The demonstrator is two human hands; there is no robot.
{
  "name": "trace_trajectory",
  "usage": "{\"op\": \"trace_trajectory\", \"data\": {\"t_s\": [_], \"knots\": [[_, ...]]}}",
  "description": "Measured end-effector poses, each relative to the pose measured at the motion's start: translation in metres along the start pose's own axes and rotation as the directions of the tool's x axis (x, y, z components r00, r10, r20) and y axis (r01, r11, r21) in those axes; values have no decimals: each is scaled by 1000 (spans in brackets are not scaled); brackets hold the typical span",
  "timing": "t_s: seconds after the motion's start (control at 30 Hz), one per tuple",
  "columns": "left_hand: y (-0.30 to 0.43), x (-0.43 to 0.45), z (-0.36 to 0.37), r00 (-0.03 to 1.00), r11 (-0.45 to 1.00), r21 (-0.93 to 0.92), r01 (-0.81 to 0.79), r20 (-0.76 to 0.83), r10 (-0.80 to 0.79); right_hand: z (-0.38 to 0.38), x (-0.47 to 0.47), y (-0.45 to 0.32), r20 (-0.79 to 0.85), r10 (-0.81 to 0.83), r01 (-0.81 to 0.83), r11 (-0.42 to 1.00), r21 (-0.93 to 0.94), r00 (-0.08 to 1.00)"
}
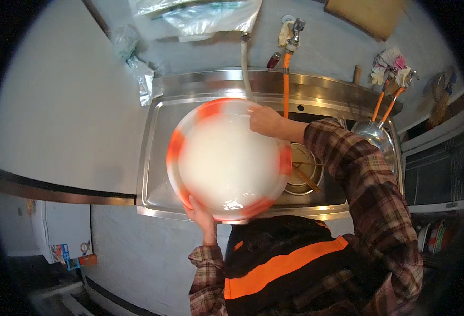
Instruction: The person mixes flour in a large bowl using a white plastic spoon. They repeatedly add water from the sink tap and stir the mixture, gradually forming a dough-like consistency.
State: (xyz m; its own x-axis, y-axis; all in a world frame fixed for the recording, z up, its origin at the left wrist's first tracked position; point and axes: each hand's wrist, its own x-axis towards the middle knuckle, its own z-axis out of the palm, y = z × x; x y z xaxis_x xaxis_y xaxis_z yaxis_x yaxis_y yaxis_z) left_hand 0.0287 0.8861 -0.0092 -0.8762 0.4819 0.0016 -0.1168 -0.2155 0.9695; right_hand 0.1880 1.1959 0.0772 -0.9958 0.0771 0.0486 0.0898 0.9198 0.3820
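Note:
A large round white basin with orange patches on its rim [175, 147] is held over the stainless steel sink unit [156, 166]. Cloudy whitish liquid [224, 158] covers its inside, with bright glints near the front edge. My left hand [201, 216] grips the rim at the lower left, thumb on top and fingers hidden beneath. At the upper right, my right hand [266, 121] is closed on the rim. Just right of the basin and partly covered by it, a round pot [298, 187] stands in the sink bowl with wooden chopsticks [307, 178] across it.
An orange hose [286, 85] runs down from a wall tap [294, 37]; a translucent hose [244, 59] hangs left of it. At the right sit a metal bowl [374, 134] and hung gloves [388, 63]. A pale worktop [73, 102] borders the sink's left side.

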Motion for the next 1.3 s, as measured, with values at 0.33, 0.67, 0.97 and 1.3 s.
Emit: {"op": "trace_trajectory", "data": {"t_s": [0.33, 0.67, 0.97, 1.3], "knots": [[-1, 4, 0, 996, 996, -17, 84, -30, -85, -20, -35, -17, 502, 17, -205, 925, 321, 865], [-2, 4, -2, 994, 995, -6, 99, -51, -99, -10, -52, -66, 601, -165, -289, 759, 584, 782], [-11, 5, -6, 990, 994, 17, 112, -89, -110, 0, -38, -148, 211, -176, 24, 820, 572, 962], [-14, 6, -8, 983, 989, 18, 149, -115, -146, 9, 35, -166, -253, -71, 126, 970, 207, 965]]}}
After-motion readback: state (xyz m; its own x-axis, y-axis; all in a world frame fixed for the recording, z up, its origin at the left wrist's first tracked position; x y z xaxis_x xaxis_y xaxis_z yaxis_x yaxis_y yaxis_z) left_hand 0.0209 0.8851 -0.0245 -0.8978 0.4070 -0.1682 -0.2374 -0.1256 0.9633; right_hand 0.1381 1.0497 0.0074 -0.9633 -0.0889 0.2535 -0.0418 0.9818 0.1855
